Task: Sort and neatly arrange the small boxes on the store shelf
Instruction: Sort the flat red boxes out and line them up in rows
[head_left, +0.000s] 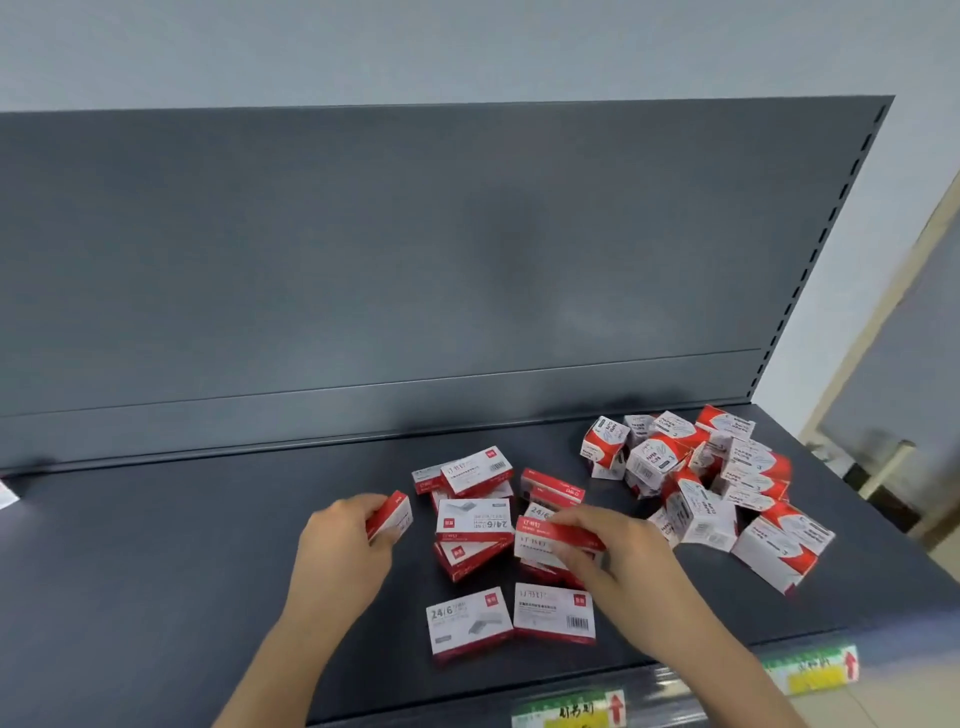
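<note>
Slippage is the chief risk. The heap of staple boxes (474, 519) lies loose and crisscrossed in the middle of the shelf (156, 545), some tilted on others. The right hand (618, 551) pinches the top box (558, 535) along its long edge between thumb and curled fingers. If that box is dragged rather than lifted, it could tip the boxes under it or scatter them rightward into the paper-clip boxes (696, 483), mixing the two kinds.

The left hand (343, 540) has its fingers curled round a single staple box (389, 517), held just left of the heap and clear of it. A slack grip on glossy card could let it drop. The shelf looks like smooth painted metal, so anything nudged would probably slide, and the two squared boxes (511, 618), set side by side near the front edge, could be knocked askew or pushed off by a passing wrist.

The staple boxes are flat, thin-walled card slabs in red and white with printed faces (barcodes show on some). The paper-clip boxes, well to the right and farther back, are chunkier and nearly cubic, and they are tumbled at all angles. Behind them a matt dark-grey back panel (363, 260) rises, and paper price labels (810, 670) run along the near lip.
</note>
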